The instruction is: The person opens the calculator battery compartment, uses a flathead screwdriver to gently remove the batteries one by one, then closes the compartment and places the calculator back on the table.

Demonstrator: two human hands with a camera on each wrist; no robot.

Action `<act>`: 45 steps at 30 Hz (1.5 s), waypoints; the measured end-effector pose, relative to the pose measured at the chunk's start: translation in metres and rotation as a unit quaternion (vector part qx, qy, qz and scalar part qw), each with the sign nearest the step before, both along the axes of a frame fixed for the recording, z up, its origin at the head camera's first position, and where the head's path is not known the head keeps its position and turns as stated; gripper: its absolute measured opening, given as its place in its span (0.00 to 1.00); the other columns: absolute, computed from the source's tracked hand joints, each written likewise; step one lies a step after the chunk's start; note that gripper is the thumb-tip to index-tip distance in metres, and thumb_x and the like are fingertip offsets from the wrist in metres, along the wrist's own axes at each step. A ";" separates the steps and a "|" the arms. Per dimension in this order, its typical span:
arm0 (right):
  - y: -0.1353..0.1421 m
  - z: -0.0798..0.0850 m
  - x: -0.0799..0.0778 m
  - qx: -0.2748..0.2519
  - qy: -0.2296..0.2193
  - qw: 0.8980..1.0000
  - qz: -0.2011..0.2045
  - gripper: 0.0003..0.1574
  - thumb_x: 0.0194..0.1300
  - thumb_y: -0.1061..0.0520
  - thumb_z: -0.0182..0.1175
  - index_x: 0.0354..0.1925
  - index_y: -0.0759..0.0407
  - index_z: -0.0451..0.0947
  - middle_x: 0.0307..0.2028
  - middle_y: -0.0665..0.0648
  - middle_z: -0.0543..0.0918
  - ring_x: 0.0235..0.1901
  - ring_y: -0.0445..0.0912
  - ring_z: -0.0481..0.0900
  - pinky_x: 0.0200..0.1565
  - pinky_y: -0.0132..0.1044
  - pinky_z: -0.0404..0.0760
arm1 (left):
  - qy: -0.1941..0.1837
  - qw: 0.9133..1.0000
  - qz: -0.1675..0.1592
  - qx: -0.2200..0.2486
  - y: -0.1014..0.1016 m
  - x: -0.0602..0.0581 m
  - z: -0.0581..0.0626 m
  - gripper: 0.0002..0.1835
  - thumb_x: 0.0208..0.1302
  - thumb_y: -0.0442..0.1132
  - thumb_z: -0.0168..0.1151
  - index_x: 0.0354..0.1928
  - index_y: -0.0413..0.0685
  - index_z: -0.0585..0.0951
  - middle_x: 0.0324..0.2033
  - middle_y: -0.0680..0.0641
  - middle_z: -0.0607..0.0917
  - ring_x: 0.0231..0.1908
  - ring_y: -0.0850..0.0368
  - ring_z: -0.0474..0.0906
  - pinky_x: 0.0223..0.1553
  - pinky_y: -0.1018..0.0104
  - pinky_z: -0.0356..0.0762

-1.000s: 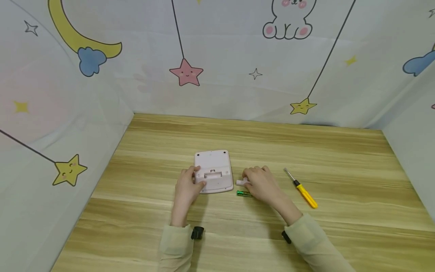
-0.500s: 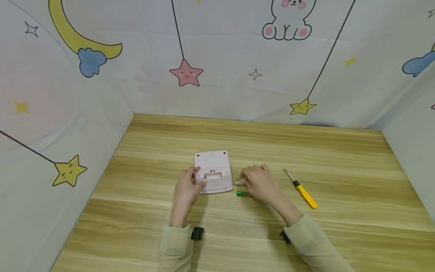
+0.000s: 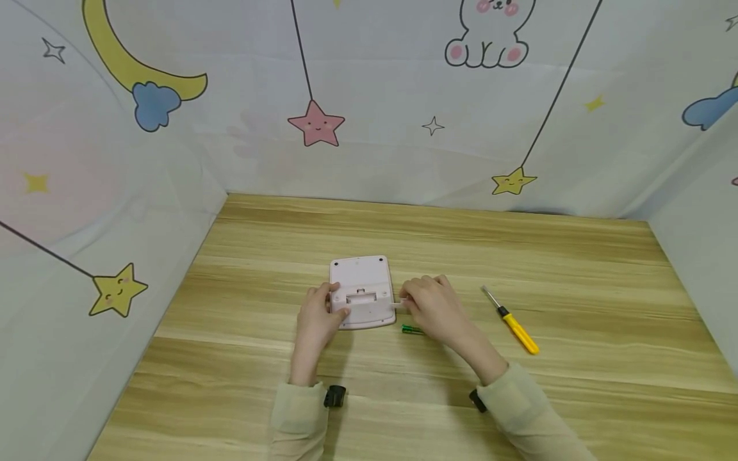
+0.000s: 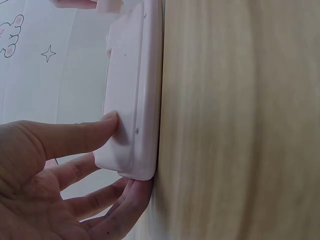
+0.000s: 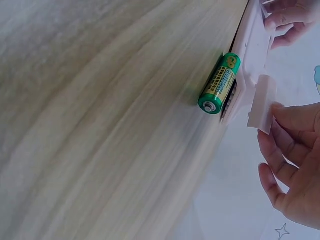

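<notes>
A pale pink calculator [image 3: 360, 274] lies face down on the wooden table, its battery compartment [image 3: 360, 298] uncovered. My left hand [image 3: 316, 317] grips its left side, thumb on the back face and fingers under the edge, as the left wrist view shows. Between thumb and fingers, my right hand [image 3: 436, 310] pinches a small pink battery cover [image 5: 263, 102]. In the head view the cover's tip overlaps the calculator's right edge. Just below that hand lies a green battery [image 5: 220, 84], partly hidden by it in the head view.
A screwdriver [image 3: 517, 329] with a yellow handle lies to the right of my right hand. Behind the table [image 3: 277, 230] and along its sides hangs white cloth [image 3: 380, 160] printed with stars and a moon.
My right hand has moved left with the battery cover, from above the battery to the calculator's right edge, and the cover has turned edge-on. The left hand and calculator have stayed put.
</notes>
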State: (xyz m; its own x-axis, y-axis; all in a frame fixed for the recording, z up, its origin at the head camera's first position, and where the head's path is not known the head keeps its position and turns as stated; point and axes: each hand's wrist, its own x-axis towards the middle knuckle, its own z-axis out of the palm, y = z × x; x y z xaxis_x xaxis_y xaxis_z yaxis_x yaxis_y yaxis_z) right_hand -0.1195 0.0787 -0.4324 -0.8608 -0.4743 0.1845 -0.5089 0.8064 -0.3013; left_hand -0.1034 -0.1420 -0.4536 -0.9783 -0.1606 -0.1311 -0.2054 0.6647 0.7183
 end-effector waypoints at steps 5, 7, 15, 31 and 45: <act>-0.003 0.001 0.000 -0.007 0.012 1.000 0.002 0.04 0.61 0.61 0.63 0.35 0.53 0.82 0.31 0.49 0.85 0.32 0.43 0.77 0.46 0.44 0.72 | 0.007 1.000 -0.003 -0.004 0.000 0.000 -0.001 0.28 0.51 0.33 0.70 0.58 0.41 0.77 0.44 0.37 0.78 0.38 0.48 0.74 0.36 0.62 0.69; -0.005 0.002 0.000 -0.012 0.016 1.000 0.005 0.03 0.61 0.61 0.64 0.35 0.53 0.81 0.31 0.49 0.85 0.32 0.43 0.77 0.46 0.44 0.72 | 0.007 1.000 -0.003 -0.004 0.000 0.000 -0.001 0.28 0.52 0.33 0.70 0.58 0.42 0.77 0.44 0.37 0.79 0.38 0.48 0.74 0.36 0.63 0.68; -0.014 0.002 -0.001 -0.028 0.016 0.999 0.012 0.03 0.62 0.59 0.63 0.36 0.54 0.82 0.33 0.49 0.86 0.33 0.43 0.78 0.47 0.44 0.72 | 0.004 1.000 0.000 -0.005 0.001 0.000 -0.001 0.28 0.52 0.33 0.70 0.57 0.42 0.77 0.44 0.37 0.79 0.36 0.50 0.72 0.35 0.65 0.66; -0.037 0.003 -0.007 -0.032 0.027 0.999 0.020 0.03 0.63 0.58 0.62 0.36 0.52 0.82 0.32 0.48 0.85 0.32 0.43 0.77 0.45 0.41 0.71 | 0.002 1.000 -0.001 -0.002 0.000 -0.001 -0.001 0.28 0.52 0.34 0.70 0.58 0.43 0.77 0.44 0.37 0.78 0.37 0.50 0.72 0.35 0.64 0.66; -0.049 0.002 -0.008 -0.035 0.027 0.999 0.028 0.03 0.63 0.57 0.62 0.36 0.52 0.82 0.31 0.47 0.82 0.34 0.42 0.78 0.45 0.42 0.71 | 0.005 1.000 -0.002 -0.002 -0.001 -0.001 0.000 0.28 0.52 0.35 0.71 0.57 0.43 0.77 0.43 0.38 0.79 0.36 0.51 0.72 0.34 0.66 0.65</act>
